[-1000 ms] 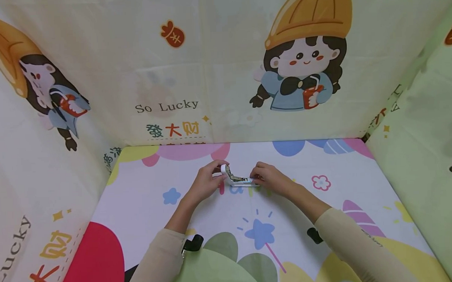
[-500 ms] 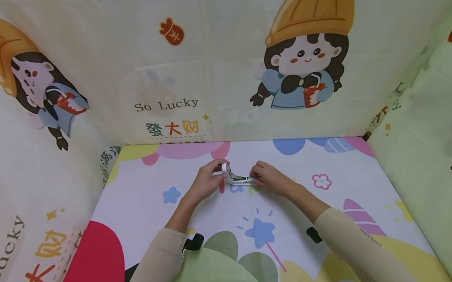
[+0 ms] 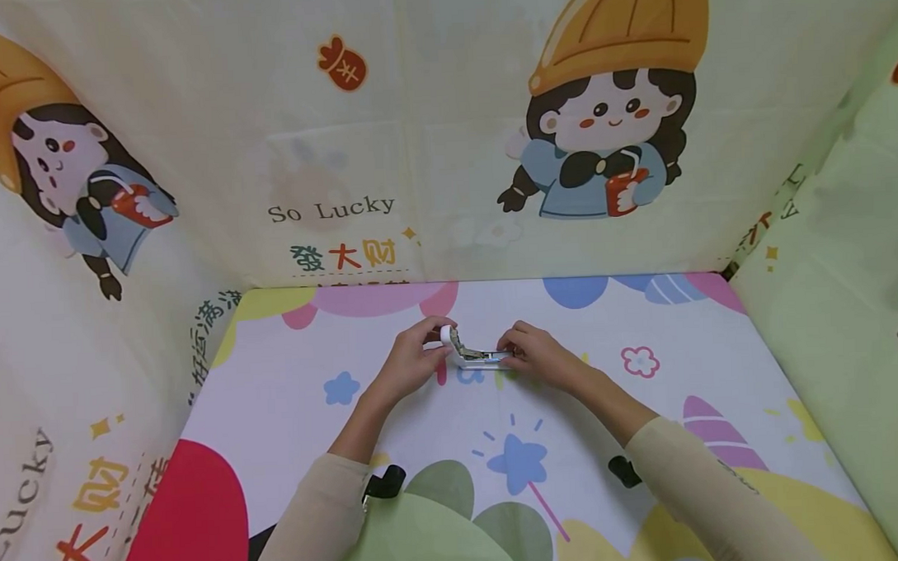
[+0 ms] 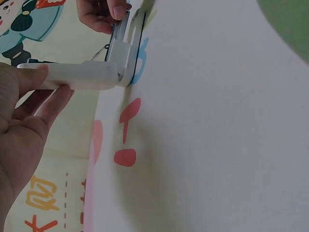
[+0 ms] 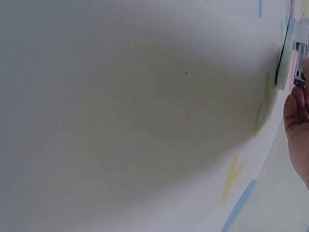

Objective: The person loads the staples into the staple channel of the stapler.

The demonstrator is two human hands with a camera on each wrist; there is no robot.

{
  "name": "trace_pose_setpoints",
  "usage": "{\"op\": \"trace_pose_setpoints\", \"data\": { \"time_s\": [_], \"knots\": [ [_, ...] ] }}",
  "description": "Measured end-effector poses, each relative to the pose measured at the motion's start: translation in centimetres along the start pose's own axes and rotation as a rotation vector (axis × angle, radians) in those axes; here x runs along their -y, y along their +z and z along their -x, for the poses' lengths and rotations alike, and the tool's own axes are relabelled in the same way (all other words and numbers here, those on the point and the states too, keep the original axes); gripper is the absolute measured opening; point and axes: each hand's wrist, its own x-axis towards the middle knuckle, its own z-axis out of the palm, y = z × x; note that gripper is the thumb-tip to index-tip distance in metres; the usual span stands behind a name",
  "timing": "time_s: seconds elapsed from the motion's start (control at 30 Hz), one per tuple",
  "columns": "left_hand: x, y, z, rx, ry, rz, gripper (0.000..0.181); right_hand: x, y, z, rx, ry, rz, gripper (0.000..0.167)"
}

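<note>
A white stapler [image 3: 482, 364] stands on the table with its top cover [image 4: 79, 76] swung up and its metal magazine [image 4: 117, 36] exposed. My left hand [image 3: 414, 358] grips the raised cover between thumb and fingers; the left wrist view shows this from the side. At the opposite end, my right hand [image 3: 539, 354] pinches the magazine's front end, thumb and fingers bent around it. In the right wrist view only part of the right hand [image 5: 300, 118] and the stapler's base [image 5: 286, 60] appear at the right edge. The contents of the magazine are too small to make out.
A patterned cloth [image 3: 409, 422] with stars, flowers and letters covers the table. Printed fabric walls [image 3: 444, 148] rise at the back and on both sides. Black wrist mounts [image 3: 385, 483] sit near the sleeves.
Both hands keep their hold on the stapler with hardly any movement. The head view has shifted slightly, and the cover stays raised.
</note>
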Motion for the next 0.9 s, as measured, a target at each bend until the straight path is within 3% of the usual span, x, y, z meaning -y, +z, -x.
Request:
{"op": "trace_pose_setpoints", "data": {
  "time_s": [0.13, 0.43, 0.6, 0.9],
  "knots": [
    [0.1, 0.1, 0.0, -0.003, 0.012, 0.004, 0.036, -0.3, 0.0, 0.3, -0.008, 0.044, -0.061, 0.020],
    [0.1, 0.0, 0.0, -0.007, 0.021, 0.000, 0.037, -0.8, 0.1, 0.5, -0.076, -0.051, -0.067, 0.011],
    [0.2, 0.0, 0.0, -0.007, 0.025, 0.001, 0.035, -0.6, -0.2, 0.2, -0.041, -0.028, -0.059, 0.011],
    [0.3, 0.0, 0.0, -0.010, 0.042, 0.010, 0.034, -0.1, -0.5, -0.5, 0.054, 0.088, -0.111, 0.011]
  ]
}}
